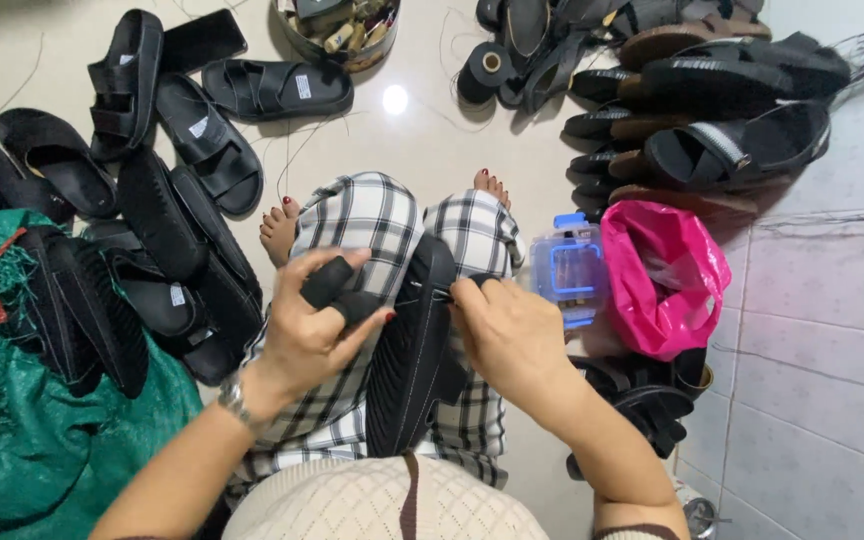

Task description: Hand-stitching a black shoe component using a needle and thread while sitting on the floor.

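So there's a round tin [344, 52] at the top of my floor with small odds and ends in it, can't really make out what they are. A bright pink plastic bag [664, 280] sits open by my right knee, its contents unclear, with a clear blue-trimmed plastic box [570, 272] touching its left side. A green mesh sack [42, 440] on my left has black sandals lying on it.

The black thick-soled sandal with white stitching [414, 350] stands on edge between my knees, on my checked trousers. My left hand [314, 335] curls around its strap, black finger guards [337, 290] on two fingers. My right hand [512, 335] is pinched closed at the sole's upper edge, on something too small to tell.
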